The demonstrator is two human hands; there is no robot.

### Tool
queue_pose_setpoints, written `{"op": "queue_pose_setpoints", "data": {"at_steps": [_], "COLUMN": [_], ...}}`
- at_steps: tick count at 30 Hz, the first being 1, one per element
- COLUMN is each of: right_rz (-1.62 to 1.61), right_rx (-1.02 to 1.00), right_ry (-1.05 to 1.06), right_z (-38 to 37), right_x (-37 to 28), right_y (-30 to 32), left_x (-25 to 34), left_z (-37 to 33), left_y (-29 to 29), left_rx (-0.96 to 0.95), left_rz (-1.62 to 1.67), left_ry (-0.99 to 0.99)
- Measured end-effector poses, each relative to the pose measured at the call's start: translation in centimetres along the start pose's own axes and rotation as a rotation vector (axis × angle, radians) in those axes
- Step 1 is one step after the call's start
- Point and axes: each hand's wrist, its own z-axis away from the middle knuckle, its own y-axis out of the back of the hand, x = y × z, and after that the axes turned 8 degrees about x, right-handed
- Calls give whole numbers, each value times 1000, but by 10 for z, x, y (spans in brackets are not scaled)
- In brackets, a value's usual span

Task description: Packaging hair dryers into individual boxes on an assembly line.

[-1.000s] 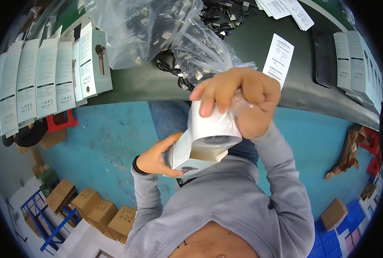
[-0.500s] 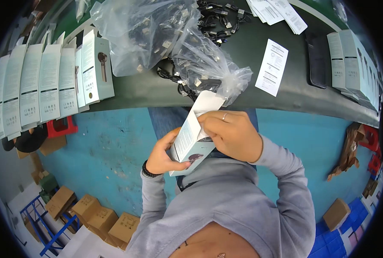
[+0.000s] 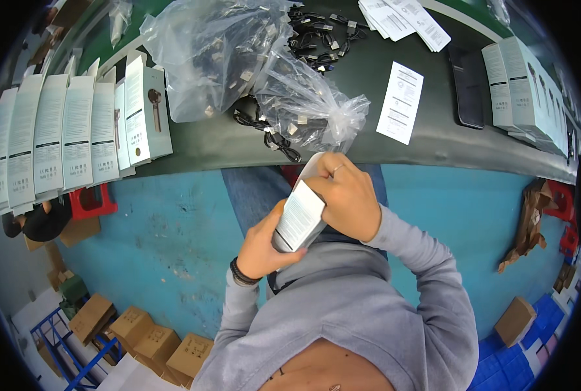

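Observation:
A pale, narrow carton (image 3: pixel 299 216) is tilted in front of my body, just off the table's near edge. My left hand (image 3: pixel 262 249) wraps round its lower part, thumb across the near end. At the carton's upper end, my right hand (image 3: pixel 350 199) has its fingers bent against the raised lid flap (image 3: pixel 311 169). Its fingertips are partly hidden behind the carton, and the inside cannot be seen. Beyond my hands on the dark table, a knotted clear plastic bag (image 3: pixel 222 55) holds several cables. Loose black cables (image 3: pixel 279 144) lie beside it.
Several upright cartons (image 3: pixel 49 140) line the table's left side, and more cartons (image 3: pixel 530 91) stand at the right. A black phone (image 3: pixel 466 88) and a printed leaflet (image 3: pixel 400 103) lie right of the bag. More leaflets (image 3: pixel 404 18) and cables (image 3: pixel 320 39) are farther back.
The carton has turned so that its printed text side faces up and its pictured side is hidden. My right hand has shifted slightly left and up along the flap.

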Motion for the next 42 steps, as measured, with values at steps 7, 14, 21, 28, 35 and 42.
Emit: {"op": "queue_pose_setpoints", "data": {"at_steps": [7, 14, 21, 28, 35, 42], "right_rz": [-821, -351, -1007, -785, -658, -577], "right_rx": [-314, 267, 62, -61, -96, -16], "right_ry": [-465, 50, -276, -92, -142, -103], "right_z": [5, 42, 67, 65, 60, 64], "right_x": [-7, 11, -9, -5, -3, -1], "right_y": [26, 37, -8, -2, 3, -4], "left_x": [-7, -25, -18, -6, -2, 1], "left_z": [17, 39, 27, 19, 15, 1], "left_y": [-7, -18, -25, -18, -35, -36], "left_rx": [61, 134, 183, 236, 418, 449], "left_rz": [-106, 279, 276, 144, 279, 527], "left_ry": [-91, -146, -484, -465, -470, -517]}}
